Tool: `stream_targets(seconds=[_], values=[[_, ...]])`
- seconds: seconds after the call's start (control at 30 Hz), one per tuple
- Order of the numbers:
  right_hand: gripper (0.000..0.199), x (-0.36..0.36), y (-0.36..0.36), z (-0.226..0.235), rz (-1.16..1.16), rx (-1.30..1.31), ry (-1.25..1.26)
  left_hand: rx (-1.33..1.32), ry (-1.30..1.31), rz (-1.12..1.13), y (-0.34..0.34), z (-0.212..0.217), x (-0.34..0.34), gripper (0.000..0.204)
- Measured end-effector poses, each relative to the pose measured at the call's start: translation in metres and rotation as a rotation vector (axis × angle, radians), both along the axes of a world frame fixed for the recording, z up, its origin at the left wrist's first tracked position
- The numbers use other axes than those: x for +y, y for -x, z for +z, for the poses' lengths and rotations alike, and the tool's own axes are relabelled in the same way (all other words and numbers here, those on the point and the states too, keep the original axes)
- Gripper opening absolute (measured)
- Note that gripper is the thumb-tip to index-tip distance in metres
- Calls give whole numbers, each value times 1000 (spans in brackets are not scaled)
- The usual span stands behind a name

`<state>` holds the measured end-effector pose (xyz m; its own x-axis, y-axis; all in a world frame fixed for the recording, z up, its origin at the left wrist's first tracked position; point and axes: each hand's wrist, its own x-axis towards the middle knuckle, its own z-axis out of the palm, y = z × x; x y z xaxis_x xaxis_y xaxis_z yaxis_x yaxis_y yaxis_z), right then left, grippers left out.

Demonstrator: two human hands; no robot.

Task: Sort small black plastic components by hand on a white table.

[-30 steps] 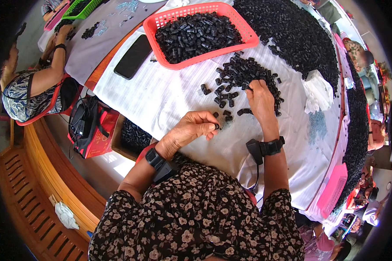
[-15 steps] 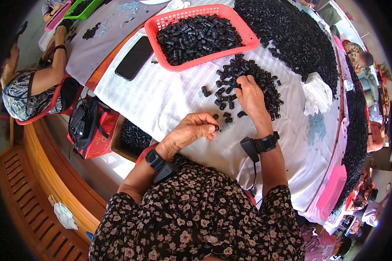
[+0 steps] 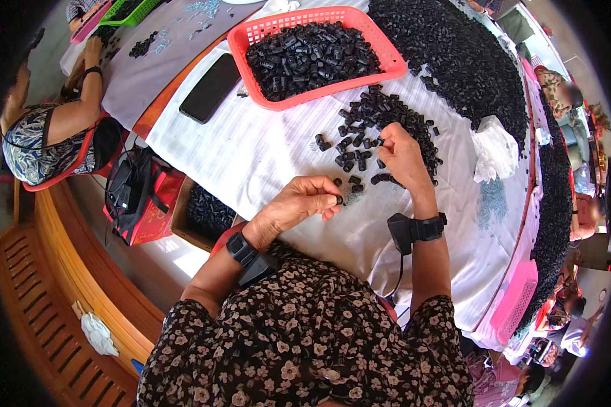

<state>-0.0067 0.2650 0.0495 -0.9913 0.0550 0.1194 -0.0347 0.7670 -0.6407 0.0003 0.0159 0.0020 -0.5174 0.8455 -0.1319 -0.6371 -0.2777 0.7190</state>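
My left hand (image 3: pixel 299 203) is closed above the white cloth, thumb and forefinger pinching a small black cylindrical piece (image 3: pixel 339 201). Over the near side of a loose pile of black pieces (image 3: pixel 387 108), my right hand (image 3: pixel 404 159) has its fingers pressed together. Whatever lies between those fingertips is too small and hidden to make out. A few stray black pieces (image 3: pixel 355 183) rest on the cloth between my two hands.
A red plastic basket (image 3: pixel 241 74) full of black pieces stands beyond the pile. Left of it lies a black phone (image 3: pixel 209 88). A wide heap of black pieces (image 3: pixel 455 61) and a crumpled white plastic bag (image 3: pixel 494 148) are at right. Another person (image 3: pixel 54 136) sits at far left.
My right hand has shifted slightly to the right and nearer to me, at the pile's near side. My left hand keeps its pinch in the same place.
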Motion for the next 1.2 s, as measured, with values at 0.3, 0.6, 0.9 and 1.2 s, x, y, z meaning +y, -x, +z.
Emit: stream_targets(seconds=[0.3,0.6,0.9,1.2], values=[[24,-8,4,-3,-13,121,-203,22,13,-9,0,1,1,18],[14,-17,2,-1,28,141,-439,10,1,-2,-1,-1,1,18],[16,-15,-13,-7,-39,67,339,18,4,-6,-1,2,2,17],[17,-28,-49,14,34,2,770,40,29,43,-3,7,2,16]])
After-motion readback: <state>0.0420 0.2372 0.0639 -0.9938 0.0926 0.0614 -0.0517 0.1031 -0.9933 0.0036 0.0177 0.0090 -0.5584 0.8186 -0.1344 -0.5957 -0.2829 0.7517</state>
